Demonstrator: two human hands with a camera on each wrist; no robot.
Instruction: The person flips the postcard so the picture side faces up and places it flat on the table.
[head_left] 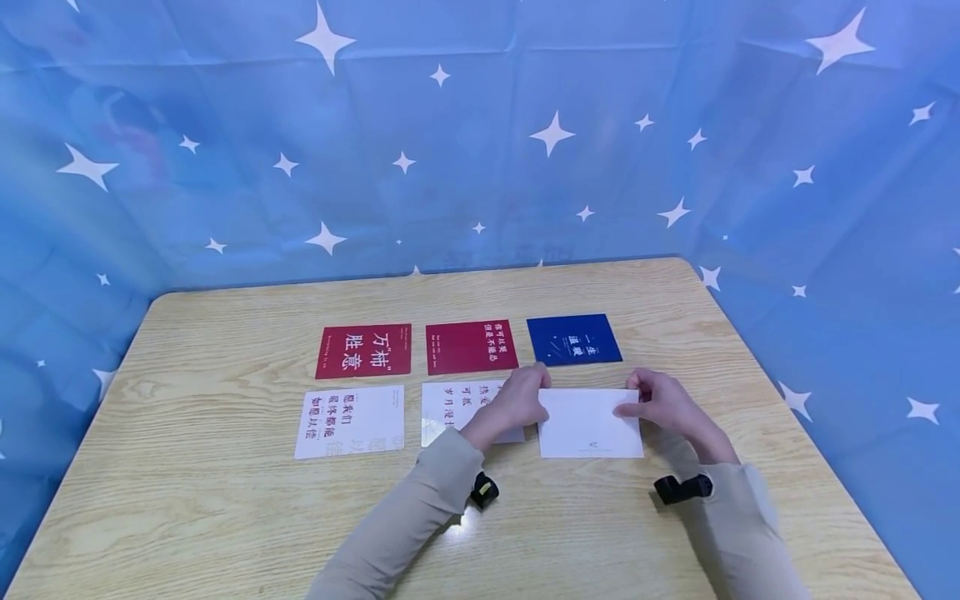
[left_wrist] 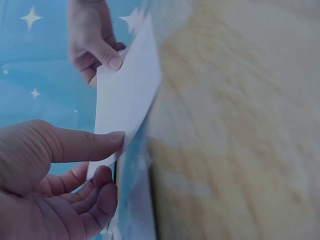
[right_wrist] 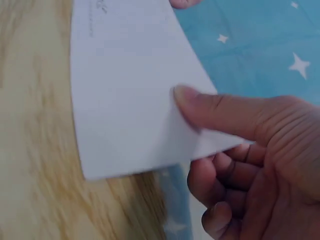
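A white card (head_left: 588, 427) with small print near its front edge is held by both hands at the right of the card rows. My left hand (head_left: 517, 398) pinches its left side, thumb on top, as the left wrist view shows on the card (left_wrist: 122, 95). At the opposite side, my right hand (head_left: 667, 404) pinches a corner. In the right wrist view the thumb (right_wrist: 200, 107) presses on the card's blank face and the fingers curl beneath. Below my left wrist, a white card with red characters (head_left: 450, 408) is partly covered by the hand and sleeve.
On the wooden table (head_left: 187, 500), a red card (head_left: 365, 362), a second red card (head_left: 457, 354) and a blue card (head_left: 562, 346) form the back row. A white card with dark characters (head_left: 367, 417) lies front left. A blue star-patterned cloth (head_left: 450, 167) hangs behind.
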